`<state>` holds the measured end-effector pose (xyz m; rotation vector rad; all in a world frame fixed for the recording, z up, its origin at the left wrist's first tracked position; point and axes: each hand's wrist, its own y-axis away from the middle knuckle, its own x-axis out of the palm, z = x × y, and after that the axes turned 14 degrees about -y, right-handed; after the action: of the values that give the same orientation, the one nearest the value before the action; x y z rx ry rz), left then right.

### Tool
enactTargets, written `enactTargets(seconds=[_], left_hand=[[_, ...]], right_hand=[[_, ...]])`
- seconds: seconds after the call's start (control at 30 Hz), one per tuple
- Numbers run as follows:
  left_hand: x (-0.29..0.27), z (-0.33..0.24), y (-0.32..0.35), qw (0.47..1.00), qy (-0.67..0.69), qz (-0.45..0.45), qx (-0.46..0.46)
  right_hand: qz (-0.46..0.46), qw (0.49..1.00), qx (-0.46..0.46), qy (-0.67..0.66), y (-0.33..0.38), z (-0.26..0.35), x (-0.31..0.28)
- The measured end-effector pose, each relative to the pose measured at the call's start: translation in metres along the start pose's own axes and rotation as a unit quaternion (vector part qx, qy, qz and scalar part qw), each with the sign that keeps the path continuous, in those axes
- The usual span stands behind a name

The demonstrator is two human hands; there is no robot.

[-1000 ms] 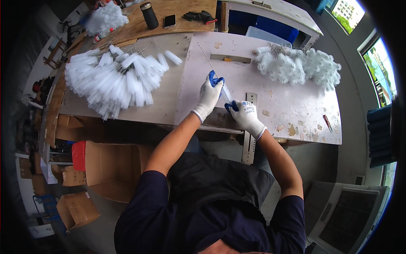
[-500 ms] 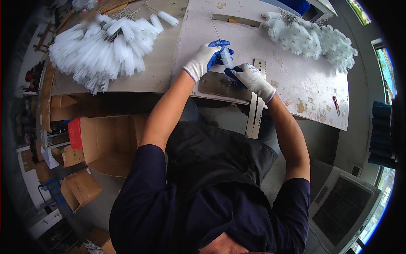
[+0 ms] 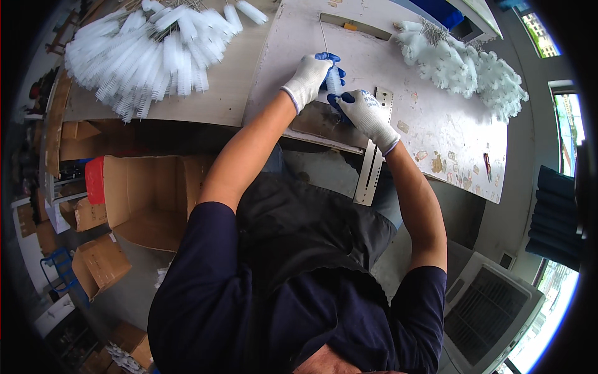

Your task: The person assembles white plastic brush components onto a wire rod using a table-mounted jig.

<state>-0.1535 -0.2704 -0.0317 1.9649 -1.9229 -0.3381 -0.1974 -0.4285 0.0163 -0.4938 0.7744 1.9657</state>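
Observation:
Both my hands wear white gloves with blue fingertips. My left hand [image 3: 309,76] and my right hand [image 3: 363,111] together grip one white bottle brush [image 3: 334,80] over the pale worktable [image 3: 436,124]; its thin wire stem [image 3: 324,34] points away from me. To my left lies a big heap of white bottle brushes [image 3: 149,53] with their wire stems. At the far right of the table lies a second pile of fluffy white brushes [image 3: 467,65].
A metal ruler strip [image 3: 372,163] hangs over the table's near edge by my right hand. Open cardboard boxes [image 3: 149,199] and a red container [image 3: 94,179] stand on the floor to my left. A grey grilled unit [image 3: 492,311] is at lower right.
The view has tilted down, so the table sits higher in the picture. Both hands stay together on the brush near the table's front edge.

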Motion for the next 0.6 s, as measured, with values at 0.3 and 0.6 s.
enactTargets(seconds=[0.3,0.6], left_hand=[[-0.011,0.004,-0.005,0.995,0.041,0.087,0.008],[-0.006,0.008,-0.007,0.988,0.063,0.135,0.036]], right_hand=[[-0.006,0.998,-0.051,0.028,-0.003,-0.003,0.009],[-0.107,0.962,-0.228,0.106,0.028,-0.037,-0.002]])
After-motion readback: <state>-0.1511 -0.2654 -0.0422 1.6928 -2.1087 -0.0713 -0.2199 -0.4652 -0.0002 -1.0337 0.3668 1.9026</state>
